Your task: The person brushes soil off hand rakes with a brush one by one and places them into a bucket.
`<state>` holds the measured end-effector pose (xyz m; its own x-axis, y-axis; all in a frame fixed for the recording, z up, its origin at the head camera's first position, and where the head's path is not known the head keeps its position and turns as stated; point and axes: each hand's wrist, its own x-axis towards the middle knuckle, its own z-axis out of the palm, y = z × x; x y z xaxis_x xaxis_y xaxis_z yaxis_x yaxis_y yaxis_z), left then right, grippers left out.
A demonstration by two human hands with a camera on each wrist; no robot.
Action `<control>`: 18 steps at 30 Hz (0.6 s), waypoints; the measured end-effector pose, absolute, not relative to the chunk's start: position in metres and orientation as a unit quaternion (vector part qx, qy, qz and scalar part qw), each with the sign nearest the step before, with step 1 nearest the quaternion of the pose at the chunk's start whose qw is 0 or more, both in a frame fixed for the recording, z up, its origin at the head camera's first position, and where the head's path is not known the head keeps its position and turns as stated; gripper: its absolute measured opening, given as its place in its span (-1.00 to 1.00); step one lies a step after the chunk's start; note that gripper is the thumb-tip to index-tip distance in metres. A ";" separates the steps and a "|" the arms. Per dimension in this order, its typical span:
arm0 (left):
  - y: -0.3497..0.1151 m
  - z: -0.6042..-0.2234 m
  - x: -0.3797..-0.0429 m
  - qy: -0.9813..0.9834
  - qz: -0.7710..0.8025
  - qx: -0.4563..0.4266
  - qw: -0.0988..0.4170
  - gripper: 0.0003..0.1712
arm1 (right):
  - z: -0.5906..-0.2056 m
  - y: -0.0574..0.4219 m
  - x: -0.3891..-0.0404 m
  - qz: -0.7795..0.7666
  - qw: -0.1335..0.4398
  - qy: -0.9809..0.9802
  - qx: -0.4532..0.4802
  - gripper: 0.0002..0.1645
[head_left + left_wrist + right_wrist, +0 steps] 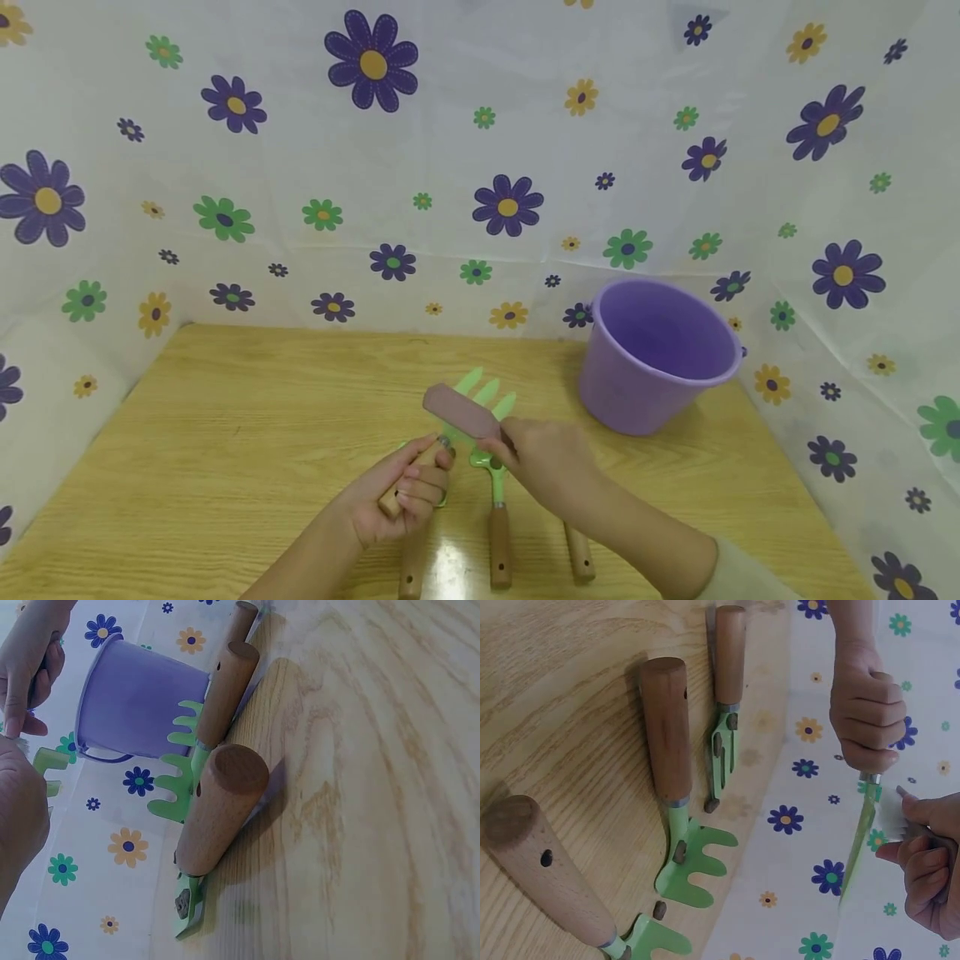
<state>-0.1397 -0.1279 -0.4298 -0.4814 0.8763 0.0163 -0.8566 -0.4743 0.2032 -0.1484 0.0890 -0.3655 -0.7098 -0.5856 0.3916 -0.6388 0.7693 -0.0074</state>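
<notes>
In the head view my left hand (393, 496) grips the wooden handle of a green hand fork (470, 382), its tines pointing up and away. My right hand (551, 462) holds a brush with a flat brownish-pink back (459, 410), laid across the fork's tines. Pale bristles (891, 816) face the green metal in the right wrist view, where the fork appears edge-on. Both hands are raised above the table. Below them lie three green garden tools with wooden handles, among them a hand rake (697, 862) and a narrow-tined tool (729, 660). Brown lumps stick to their metal.
A purple bucket (652, 358) stands at the back right of the wooden table (247, 417). Behind and beside the table hangs a white flowered cloth (450, 158). The tool handles (499, 546) point toward the near edge.
</notes>
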 end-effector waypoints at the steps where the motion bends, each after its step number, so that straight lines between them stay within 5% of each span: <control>1: -0.128 -0.429 -0.140 0.085 0.856 0.060 0.506 -0.45 | -0.366 0.089 -0.148 0.072 0.185 -0.923 0.331 -0.51; 18: -0.129 -0.427 -0.139 0.095 0.856 0.063 0.504 -0.47 | -0.380 0.092 -0.156 0.089 0.177 -0.924 0.328 -0.53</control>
